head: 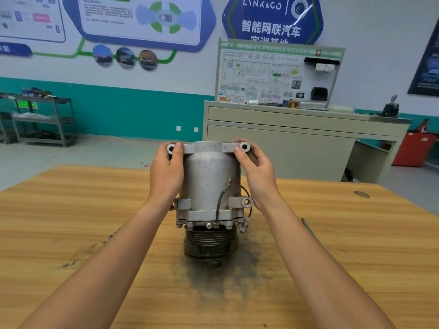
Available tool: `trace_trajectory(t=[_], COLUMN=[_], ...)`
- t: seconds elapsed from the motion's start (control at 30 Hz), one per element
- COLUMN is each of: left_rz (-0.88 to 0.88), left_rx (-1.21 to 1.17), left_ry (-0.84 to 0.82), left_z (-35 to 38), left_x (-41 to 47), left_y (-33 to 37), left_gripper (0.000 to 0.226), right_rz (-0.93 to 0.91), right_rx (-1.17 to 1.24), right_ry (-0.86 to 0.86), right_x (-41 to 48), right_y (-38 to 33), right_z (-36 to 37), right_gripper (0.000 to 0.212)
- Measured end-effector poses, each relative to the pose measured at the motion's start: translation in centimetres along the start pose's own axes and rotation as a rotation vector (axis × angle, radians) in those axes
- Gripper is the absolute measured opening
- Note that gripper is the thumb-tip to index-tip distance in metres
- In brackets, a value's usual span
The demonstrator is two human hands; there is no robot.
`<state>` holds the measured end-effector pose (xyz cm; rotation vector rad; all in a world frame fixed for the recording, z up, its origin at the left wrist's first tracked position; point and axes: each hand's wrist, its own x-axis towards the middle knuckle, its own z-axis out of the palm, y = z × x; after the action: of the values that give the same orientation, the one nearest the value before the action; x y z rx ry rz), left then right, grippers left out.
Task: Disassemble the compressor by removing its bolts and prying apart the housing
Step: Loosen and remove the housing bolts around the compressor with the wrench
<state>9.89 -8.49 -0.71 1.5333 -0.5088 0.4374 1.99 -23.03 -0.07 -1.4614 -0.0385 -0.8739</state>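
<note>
A grey metal compressor (210,184) stands upright on the wooden table (71,210), its black grooved pulley (210,243) at the bottom. My left hand (166,172) grips the upper left mounting ear, fingers curled round it. On the other side, my right hand (256,172) holds the upper right mounting ear the same way. A thin black wire (219,205) runs down the front of the housing. Small bolts (209,225) show along the lower flange above the pulley.
Dark grime stains the table round the pulley (213,281). A thin metal tool (308,230) lies partly under my right forearm, another piece (110,237) by my left forearm. Beyond the table stand a beige cabinet (285,143), a metal shelf rack (40,119) and a red bin (413,148).
</note>
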Motion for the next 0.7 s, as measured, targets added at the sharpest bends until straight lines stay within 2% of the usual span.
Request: trace_trajectory(t=[0.13,0.3,0.57,0.7], left_rz=[-0.032,0.009,0.066,0.126], left_rx=[-0.017,-0.023,0.015,0.032], left_ry=[-0.053,-0.230,-0.188,-0.178], left_z=[-0.2,-1.8,-1.4,-1.4], left_x=[0.3,1.1,2.6,2.9], left_y=[-0.3,-1.1,-3.0,-3.2], left_gripper=[0.015,0.017,0.012,0.012], right_rz=[0.035,0.044,0.124,0.144], right_rx=[0.097,0.131,0.130,0.199], right_ry=[-0.019,-0.031,-0.003,-0.002], right_x=[0.5,1.3,3.0,3.5], right_y=[0.7,1.1,2.4,2.7], right_z=[0.2,0.6,0.5,0.3], right_gripper=[0.014,0.014,0.031,0.031])
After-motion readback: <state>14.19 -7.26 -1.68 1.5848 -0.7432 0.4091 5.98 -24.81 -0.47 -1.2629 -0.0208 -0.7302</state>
